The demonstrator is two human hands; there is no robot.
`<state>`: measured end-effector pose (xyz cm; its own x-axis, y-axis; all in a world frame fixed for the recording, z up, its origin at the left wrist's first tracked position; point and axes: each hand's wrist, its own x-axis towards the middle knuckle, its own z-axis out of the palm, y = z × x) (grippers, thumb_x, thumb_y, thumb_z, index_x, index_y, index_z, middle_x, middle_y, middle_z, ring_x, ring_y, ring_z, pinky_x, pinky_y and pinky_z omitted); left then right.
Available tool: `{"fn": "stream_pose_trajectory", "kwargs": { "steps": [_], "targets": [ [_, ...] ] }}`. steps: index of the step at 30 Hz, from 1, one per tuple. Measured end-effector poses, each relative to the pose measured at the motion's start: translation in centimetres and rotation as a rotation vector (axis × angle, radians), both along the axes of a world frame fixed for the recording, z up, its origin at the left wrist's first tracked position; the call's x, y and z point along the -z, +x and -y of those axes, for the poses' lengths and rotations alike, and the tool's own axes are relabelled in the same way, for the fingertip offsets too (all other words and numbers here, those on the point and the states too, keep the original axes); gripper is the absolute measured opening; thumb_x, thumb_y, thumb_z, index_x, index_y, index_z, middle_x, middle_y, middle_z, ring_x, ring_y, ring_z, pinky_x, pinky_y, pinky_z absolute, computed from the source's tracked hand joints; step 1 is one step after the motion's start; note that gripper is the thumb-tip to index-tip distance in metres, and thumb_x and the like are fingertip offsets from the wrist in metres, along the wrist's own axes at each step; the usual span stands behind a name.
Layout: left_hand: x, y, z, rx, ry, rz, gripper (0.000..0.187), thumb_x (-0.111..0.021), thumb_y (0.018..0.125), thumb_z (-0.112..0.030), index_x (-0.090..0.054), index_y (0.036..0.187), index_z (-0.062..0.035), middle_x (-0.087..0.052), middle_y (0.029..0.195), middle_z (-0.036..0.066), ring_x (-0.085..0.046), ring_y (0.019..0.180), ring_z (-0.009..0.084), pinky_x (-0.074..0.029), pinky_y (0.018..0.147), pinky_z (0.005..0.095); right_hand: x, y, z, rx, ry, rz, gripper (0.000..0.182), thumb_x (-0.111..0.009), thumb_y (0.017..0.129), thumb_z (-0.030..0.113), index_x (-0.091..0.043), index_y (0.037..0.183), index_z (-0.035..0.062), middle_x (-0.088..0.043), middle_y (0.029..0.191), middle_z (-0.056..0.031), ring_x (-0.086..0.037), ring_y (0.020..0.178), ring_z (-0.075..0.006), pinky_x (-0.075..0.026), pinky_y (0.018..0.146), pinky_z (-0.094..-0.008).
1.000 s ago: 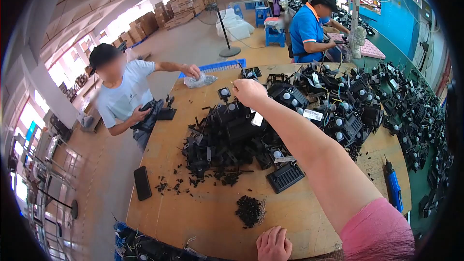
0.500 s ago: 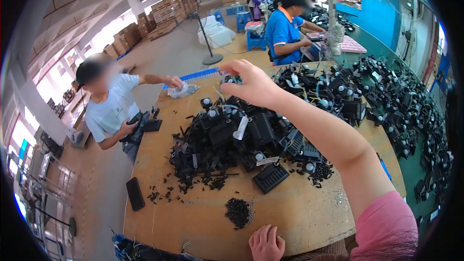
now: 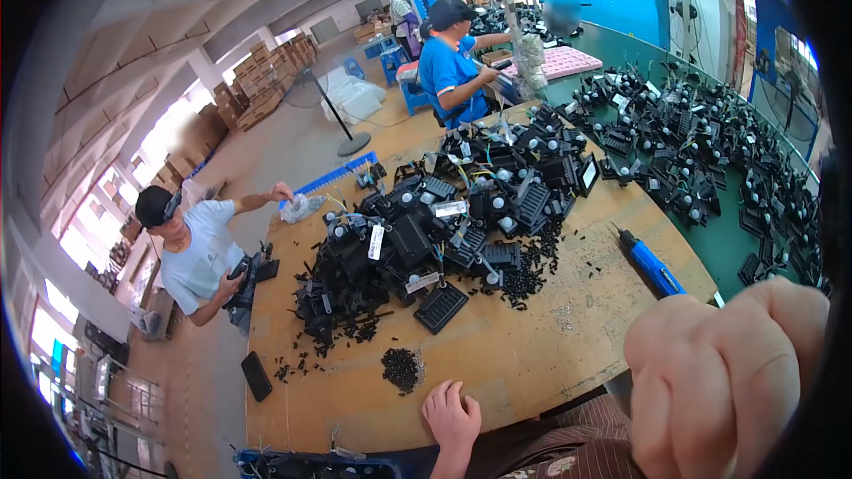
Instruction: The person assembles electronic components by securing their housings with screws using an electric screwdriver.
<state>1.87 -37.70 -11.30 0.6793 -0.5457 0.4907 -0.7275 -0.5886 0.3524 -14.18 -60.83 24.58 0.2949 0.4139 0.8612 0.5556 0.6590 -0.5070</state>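
With the left hand [image 3: 451,414] rested loosely curled on the tabletop [image 3: 532,364] edge near small black screws [image 3: 402,368], the right hand [image 3: 723,381] is raised fisted, its grip's contents hidden; screws could be scattered.

Blue screwdriver [image 3: 650,263] laid at right edge of wooden table [image 3: 532,364]. Black phone [image 3: 256,376] placed lower left. Seated person in pale shirt [image 3: 191,253] seen at left; person in blue shirt [image 3: 451,66] at top centre. Cartons [image 3: 257,80] stacked upper left.
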Motion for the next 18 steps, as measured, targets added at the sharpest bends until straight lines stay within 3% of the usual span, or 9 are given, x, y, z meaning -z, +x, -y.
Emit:
{"fn": "stream_pose_trajectory", "kwargs": {
  "steps": [4, 6, 8, 10, 11, 13, 14, 16, 18],
  "targets": [
    [-1.8, 0.3, -0.4, 0.044, -0.37, -0.206, 0.034, -0.061, 0.076, 0.003, -0.065, 0.11, -0.0021, -0.064, 0.112, 0.015, -0.061, 0.106, 0.032, -0.047, 0.096, 0.0441, 0.2, -5.9, 0.1, -0.02, 0.04, -0.004, 0.019, -0.047, 0.094, 0.004, -0.056, 0.078, -0.0005, -0.054, 0.073, -0.0194, -0.054, 0.063, -0.0328, -0.042, 0.057, -0.044],
    [-8.5, -0.4, 0.5, 0.135, -0.825, -0.677, 0.028, -0.057, 0.081, 0.004, -0.065, 0.108, 0.0021, -0.064, 0.108, 0.015, -0.062, 0.103, 0.0265, -0.048, 0.097, 0.0392, 0.1, -8.0, 0.1, -0.025, 0.045, 0.01, 0.022, -0.046, 0.095, 0.004, -0.055, 0.076, -0.0008, -0.052, 0.07, -0.0206, -0.053, 0.06, -0.0351, -0.04, 0.055, -0.0459],
    [-15.4, -0.9, 0.1, 0.385, -0.851, -0.628, 0.026, -0.051, 0.083, 0.008, -0.064, 0.106, 0.0051, -0.063, 0.104, 0.014, -0.063, 0.098, 0.0246, -0.05, 0.094, 0.0394, -0.1, -9.2, 0.3, -0.007, -0.041, 0.079, 0.014, -0.051, 0.094, 0.004, -0.059, 0.082, 0.0023, -0.059, 0.079, -0.0173, -0.057, 0.065, -0.0299, -0.042, 0.054, -0.0413],
    [-22.6, -3.0, 0.4, 0.78, -0.995, -0.601, 0.027, -0.049, 0.082, 0.009, -0.064, 0.103, 0.0049, -0.063, 0.101, 0.014, -0.064, 0.094, 0.0269, -0.052, 0.091, 0.0424, 1.1, -9.1, 0.7, 0.09, -0.141, 0.265, 0.008, -0.061, 0.092, 0.004, -0.065, 0.092, 0.0104, -0.07, 0.095, -0.0099, -0.065, 0.073, -0.0179, -0.044, 0.052, -0.0307],
    [-24.4, -3.6, 0.7, 0.838, -0.959, -0.511, 0.024, -0.051, 0.083, 0.005, -0.064, 0.103, 0.0041, -0.061, 0.098, 0.014, -0.063, 0.091, 0.0275, -0.052, 0.088, 0.0433, 1.8, -9.4, 0.6, 0.07, -0.133, 0.209, 0.003, -0.063, 0.093, 0.006, -0.065, 0.091, 0.0055, -0.071, 0.094, -0.0153, -0.064, 0.068, -0.0196, -0.043, 0.049, -0.0307],
    [-26.7, -4.2, 1.2, 0.954, -0.853, -0.326, 0.021, -0.054, 0.085, -0.005, -0.064, 0.102, 0.0027, -0.058, 0.092, 0.015, -0.061, 0.086, 0.0287, -0.052, 0.084, 0.0451, 3.9, -9.9, 0.2, 0.046, -0.089, 0.114, 0.016, -0.068, 0.094, 0.011, -0.066, 0.089, -0.0043, -0.072, 0.091, -0.0262, -0.063, 0.059, -0.023, -0.04, 0.045, -0.0307],
    [-26.7, -4.2, 1.5, 0.902, -0.816, -0.298, 0.026, -0.055, 0.077, 0.011, -0.067, 0.099, 0.003, -0.064, 0.095, 0.015, -0.064, 0.089, 0.0281, -0.053, 0.087, 0.0418, 6.5, -11.2, 1.3, 0.116, -0.223, 0.042, 0.014, -0.062, 0.092, 0.009, -0.063, 0.087, -0.0041, -0.067, 0.085, -0.0228, -0.061, 0.064, -0.0301, -0.043, 0.053, -0.0403],
    [-25.1, -3.4, 2.3, 0.762, -0.655, -0.32, 0.024, -0.058, 0.08, 0.009, -0.068, 0.101, 0.003, -0.065, 0.095, 0.014, -0.064, 0.089, 0.0262, -0.052, 0.087, 0.0385, 9.6, -13.2, 3.3, 0.526, -0.445, -0.162, 0.011, -0.06, 0.088, 0.007, -0.062, 0.09, -0.0036, -0.063, 0.084, -0.0189, -0.061, 0.074, -0.037, -0.048, 0.066, -0.0488],
    [-21.0, -1.1, 3.7, 0.597, -0.545, -0.402, 0.023, -0.062, 0.084, 0.005, -0.068, 0.106, 0.0029, -0.066, 0.099, 0.014, -0.065, 0.09, 0.0244, -0.052, 0.086, 0.0343, 10.6, -13.4, 3.9, 1.201, -0.601, -0.435, 0.019, -0.067, 0.083, 0.007, -0.064, 0.099, -0.003, -0.066, 0.094, -0.0182, -0.064, 0.086, -0.0368, -0.051, 0.077, -0.0466]
  ]
}}
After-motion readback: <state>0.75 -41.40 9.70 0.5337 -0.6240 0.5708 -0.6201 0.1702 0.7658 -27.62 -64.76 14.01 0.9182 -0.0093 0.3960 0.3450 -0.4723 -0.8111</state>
